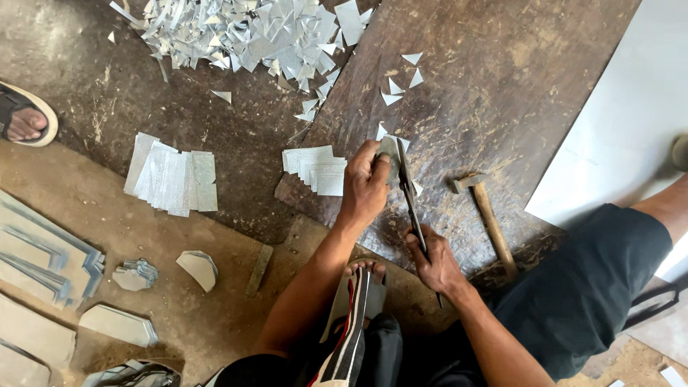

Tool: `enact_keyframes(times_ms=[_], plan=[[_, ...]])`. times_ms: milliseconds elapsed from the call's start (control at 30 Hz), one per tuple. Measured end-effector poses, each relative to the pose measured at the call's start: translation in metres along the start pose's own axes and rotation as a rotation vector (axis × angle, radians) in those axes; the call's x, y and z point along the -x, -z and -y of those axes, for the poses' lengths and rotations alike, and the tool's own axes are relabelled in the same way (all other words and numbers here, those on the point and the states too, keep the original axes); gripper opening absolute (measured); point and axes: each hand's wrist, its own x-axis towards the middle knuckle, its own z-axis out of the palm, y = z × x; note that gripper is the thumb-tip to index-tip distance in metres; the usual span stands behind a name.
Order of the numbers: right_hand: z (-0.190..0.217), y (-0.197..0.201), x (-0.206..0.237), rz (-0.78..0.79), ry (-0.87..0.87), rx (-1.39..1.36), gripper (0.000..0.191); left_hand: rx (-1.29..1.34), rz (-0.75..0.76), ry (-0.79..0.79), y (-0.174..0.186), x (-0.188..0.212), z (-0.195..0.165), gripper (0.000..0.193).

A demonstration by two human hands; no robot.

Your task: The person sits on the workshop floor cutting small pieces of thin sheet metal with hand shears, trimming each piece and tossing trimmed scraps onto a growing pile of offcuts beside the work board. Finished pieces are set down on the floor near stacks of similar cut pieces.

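A dark, scarred wooden board (487,93) lies on the dirt floor (86,93) and carries the work; a large pale metal sheet (631,122) overlaps its right edge; at the top a heap of bright metal offcuts (236,32) is spread across floor and board. Left of the board sits a fanned stack of cut rectangles (172,179), and a second, smaller stack (319,168) rests on the board's left edge, just beside the left hand (365,186). A wooden-handled hammer (487,218) lies apart to the right, untouched.

The left hand pinches a small metal piece (389,148) over the board, fingers clamped together on its lower left part; the right hand (433,261) is closed round the handles of dark tin snips (410,193), whose blades meet the piece's right edge. Small triangular clippings (401,80) lie scattered above.

The piece looks light, thin and stiff enough to hold its shape, yet likely to flex or twist under the blades; its cut edges are probably sharp and its face smooth and slippery, so a hold on the flat faces, well back from the cutting line, seems safest.
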Motion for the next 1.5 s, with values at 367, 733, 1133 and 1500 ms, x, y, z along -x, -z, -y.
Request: enact_keyframes(times_ms=[367, 733, 1133, 1500], plan=[[-0.011, -0.013, -0.017, -0.057, 0.137, 0.001, 0.032, 0.046, -0.001, 0.125, 0.009, 0.004, -0.013, 0.014], [-0.010, -0.018, -0.014, 0.036, 0.062, 0.057, 0.035, 0.057, 0.027, 0.128, 0.017, 0.021, -0.007, 0.014], [0.009, -0.010, -0.004, 0.062, 0.125, -0.027, 0.033, -0.009, 0.081, 0.151, 0.030, 0.030, 0.003, 0.021], [0.006, -0.021, -0.017, 0.064, 0.201, 0.005, 0.032, -0.353, 0.421, -0.171, 0.089, -0.009, -0.016, 0.024]])
